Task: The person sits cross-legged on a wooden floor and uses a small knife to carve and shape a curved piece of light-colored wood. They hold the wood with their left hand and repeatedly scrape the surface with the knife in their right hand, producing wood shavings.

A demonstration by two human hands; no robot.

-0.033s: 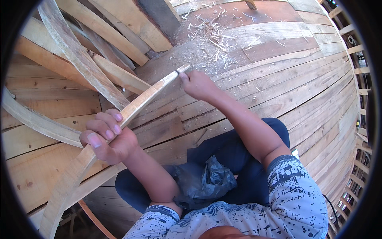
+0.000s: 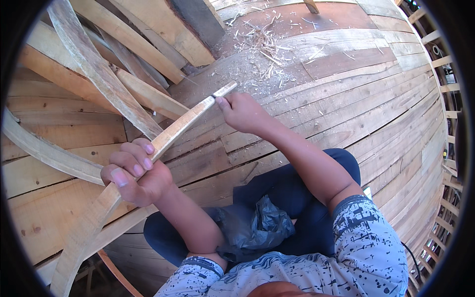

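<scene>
A long, curved wooden strip [image 2: 180, 126] runs up from the lower left to its pale tip in front of me. My left hand [image 2: 138, 171] is closed around its middle, thumb and fingers wrapped over the wood. Close to the far end, my right hand [image 2: 242, 113] is closed in a fist with the thumb against the strip's edge. A thin dark blade-like tool [image 2: 213, 96] lies across the strip at that thumb; the fist hides the rest of it.
Several planks and curved timbers [image 2: 104, 69] lean at the left. Wood shavings [image 2: 264, 47] litter the curved plank floor [image 2: 316, 114] ahead. A crumpled dark plastic bag [image 2: 269, 222] rests on my lap. At the far right stands a slatted wooden frame [image 2: 448, 87].
My right hand has moved slightly left and toward me along the strip, and the dark tool with it. My left hand keeps its hold, almost unmoved.
</scene>
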